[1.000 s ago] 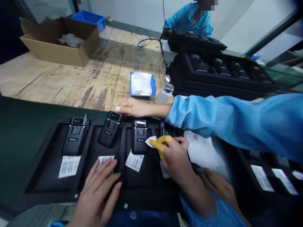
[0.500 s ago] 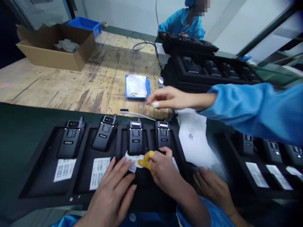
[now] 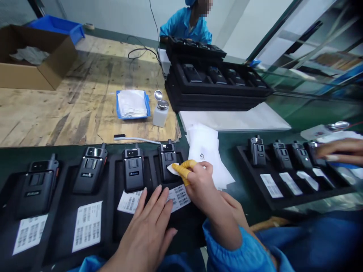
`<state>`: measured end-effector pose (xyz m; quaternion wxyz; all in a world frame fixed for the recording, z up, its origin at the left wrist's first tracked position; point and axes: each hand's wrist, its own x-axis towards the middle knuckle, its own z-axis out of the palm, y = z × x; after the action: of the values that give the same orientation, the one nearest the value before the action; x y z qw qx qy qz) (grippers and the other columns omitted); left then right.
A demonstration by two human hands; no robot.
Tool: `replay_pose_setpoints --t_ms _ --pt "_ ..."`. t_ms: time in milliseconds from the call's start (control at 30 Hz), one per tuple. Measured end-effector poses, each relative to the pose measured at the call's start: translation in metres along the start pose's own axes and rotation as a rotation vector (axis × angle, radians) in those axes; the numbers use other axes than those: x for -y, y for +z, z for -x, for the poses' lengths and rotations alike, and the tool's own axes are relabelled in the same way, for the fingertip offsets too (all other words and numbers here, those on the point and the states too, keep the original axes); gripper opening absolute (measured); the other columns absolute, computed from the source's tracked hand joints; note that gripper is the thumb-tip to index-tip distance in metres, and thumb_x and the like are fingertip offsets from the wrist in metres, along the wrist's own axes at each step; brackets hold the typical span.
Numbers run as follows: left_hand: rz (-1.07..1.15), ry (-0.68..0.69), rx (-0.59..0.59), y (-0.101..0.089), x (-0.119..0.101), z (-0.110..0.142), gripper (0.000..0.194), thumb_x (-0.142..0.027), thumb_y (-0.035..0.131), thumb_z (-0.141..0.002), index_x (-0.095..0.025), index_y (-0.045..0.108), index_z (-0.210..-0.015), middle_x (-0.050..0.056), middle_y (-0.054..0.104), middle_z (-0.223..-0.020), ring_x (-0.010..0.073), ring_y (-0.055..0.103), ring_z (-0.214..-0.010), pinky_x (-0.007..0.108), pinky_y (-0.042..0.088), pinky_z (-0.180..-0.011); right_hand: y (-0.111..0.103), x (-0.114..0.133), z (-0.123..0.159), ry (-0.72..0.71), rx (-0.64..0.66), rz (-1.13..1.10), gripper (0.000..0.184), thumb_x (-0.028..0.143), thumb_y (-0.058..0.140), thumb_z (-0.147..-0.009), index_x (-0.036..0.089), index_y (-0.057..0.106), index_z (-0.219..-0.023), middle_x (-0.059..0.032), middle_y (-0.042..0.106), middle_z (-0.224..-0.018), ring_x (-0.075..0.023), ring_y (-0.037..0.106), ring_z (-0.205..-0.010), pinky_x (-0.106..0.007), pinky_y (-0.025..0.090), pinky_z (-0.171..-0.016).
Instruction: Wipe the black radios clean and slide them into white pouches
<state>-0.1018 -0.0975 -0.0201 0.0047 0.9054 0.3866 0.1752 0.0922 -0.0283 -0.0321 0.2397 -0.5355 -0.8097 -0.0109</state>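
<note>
So the right hand (image 3: 200,185), two fingers in yellow finger cots (image 3: 185,170), is pinching a white wipe (image 3: 172,168) against the rightmost of four black Riton radios (image 3: 167,158) in a black tray (image 3: 68,181). Left hand (image 3: 147,230) is open and flat, fingertips on barcode labels (image 3: 178,198), four in that tray. Past the right hand, another tray (image 3: 283,200) holds four radios, a co-worker's hand (image 3: 340,151) right by them. Beyond the hands: one toothbrush (image 3: 136,139), one pump bottle (image 3: 160,113).
</note>
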Motion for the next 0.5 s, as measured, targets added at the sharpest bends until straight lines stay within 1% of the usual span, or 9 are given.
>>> replay_pose_setpoints --t_ms 133,200,267,333,400,433,500 --pt "-0.065 -0.064 0.065 0.010 -0.007 -0.010 0.044 -0.029 0.057 -0.083 -0.008 0.054 -0.120 0.023 0.050 -0.134 0.0354 0.045 -0.126 0.059 0.045 -0.096 0.019 0.004 0.002 -0.006 0.087 -0.061 0.026 0.002 0.046 -0.074 0.020 0.065 -0.071 -0.0036 0.053 -0.077 -0.0186 0.045 -0.080 -0.040 0.030 -0.084" --pt "-0.087 -0.108 0.082 0.015 -0.009 -0.011 0.045 -0.031 0.058 -0.081 -0.007 0.055 -0.118 0.026 0.048 -0.134 0.0368 0.043 -0.128 0.059 0.044 -0.096 0.026 0.006 0.006 0.009 0.116 -0.089 0.026 0.004 0.046 -0.078 0.021 0.061 -0.067 -0.0016 0.050 -0.072 -0.0179 0.044 -0.076 -0.039 0.031 -0.083" --pt "-0.090 -0.136 0.085 0.018 -0.010 -0.009 0.043 -0.031 0.058 -0.080 -0.008 0.056 -0.116 0.027 0.046 -0.136 0.0364 0.040 -0.130 0.058 0.042 -0.098 0.028 0.007 0.013 0.006 0.119 -0.119 0.027 0.006 0.045 -0.080 0.022 0.058 -0.063 0.0004 0.047 -0.068 -0.0162 0.043 -0.071 -0.038 0.031 -0.082" --pt "-0.078 -0.145 0.075 0.019 -0.011 -0.008 0.041 -0.031 0.057 -0.081 -0.009 0.056 -0.115 0.025 0.044 -0.138 0.0359 0.037 -0.132 0.057 0.041 -0.100 0.023 0.007 0.021 -0.031 0.105 -0.160 0.028 0.005 0.044 -0.078 0.020 0.054 -0.057 0.0016 0.046 -0.066 -0.0134 0.041 -0.065 -0.037 0.031 -0.081" --pt "-0.062 -0.141 0.058 0.019 -0.011 -0.008 0.039 -0.031 0.055 -0.082 -0.010 0.055 -0.115 0.025 0.043 -0.139 0.0361 0.036 -0.132 0.057 0.041 -0.099 0.011 0.005 0.027 -0.084 0.075 -0.195 0.025 0.003 0.044 -0.073 0.018 0.051 -0.054 0.0009 0.049 -0.068 -0.0120 0.040 -0.063 -0.036 0.030 -0.079" --pt "-0.055 -0.138 0.050 0.018 -0.010 -0.008 0.039 -0.031 0.054 -0.083 -0.010 0.055 -0.116 0.025 0.042 -0.139 0.0363 0.036 -0.132 0.057 0.042 -0.098 0.004 0.003 0.028 -0.096 0.058 -0.194 0.023 0.002 0.044 -0.070 0.017 0.053 -0.055 -0.0003 0.052 -0.072 -0.0124 0.042 -0.065 -0.035 0.030 -0.078" --pt "-0.040 -0.130 0.045 0.017 -0.010 -0.011 0.037 -0.029 0.054 -0.083 -0.010 0.054 -0.116 0.025 0.042 -0.140 0.0363 0.037 -0.132 0.058 0.043 -0.096 -0.008 -0.003 0.025 -0.066 0.018 -0.136 0.023 0.001 0.045 -0.067 0.018 0.060 -0.062 -0.0033 0.057 -0.082 -0.0153 0.044 -0.074 -0.035 0.030 -0.078"
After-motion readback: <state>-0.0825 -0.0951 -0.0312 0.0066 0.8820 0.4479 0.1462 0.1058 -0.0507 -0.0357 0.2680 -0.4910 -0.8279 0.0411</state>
